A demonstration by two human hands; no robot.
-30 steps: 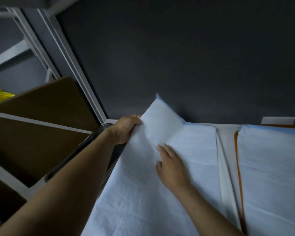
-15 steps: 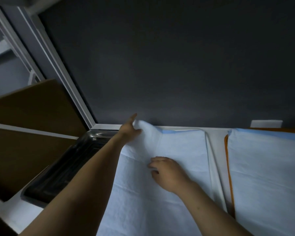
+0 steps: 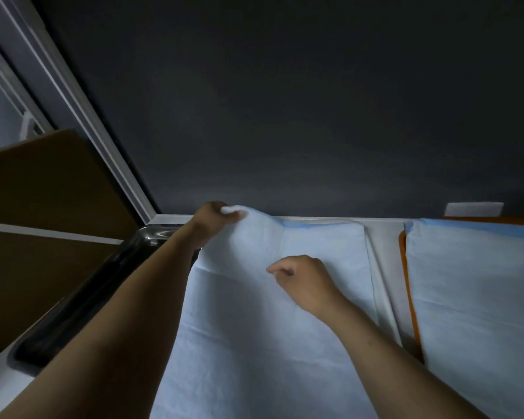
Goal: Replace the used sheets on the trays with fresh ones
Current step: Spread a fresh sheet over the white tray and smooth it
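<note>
A pale blue sheet (image 3: 248,328) lies spread over the middle tray, whose body is hidden under it. My left hand (image 3: 215,217) pinches the sheet's far left corner, held up near the dark wall. My right hand (image 3: 303,282) rests on the sheet's upper middle with its fingers curled down; whether it grasps the sheet is unclear. To the left a dark metal tray (image 3: 82,303) shows its bare rim, partly behind my left forearm. On the right an orange tray (image 3: 406,285) carries another pale blue sheet (image 3: 478,297).
A dark wall (image 3: 285,116) rises just behind the white shelf edge (image 3: 384,267). Brown boards (image 3: 43,182) and a white frame (image 3: 82,116) stand at the left. A small white tag (image 3: 474,208) sits at the far right by the wall.
My left hand has carried the raised corner of the sheet down and back toward the wall, flattening the sheet. My right hand's fingers have curled. The view has shifted left to right.
</note>
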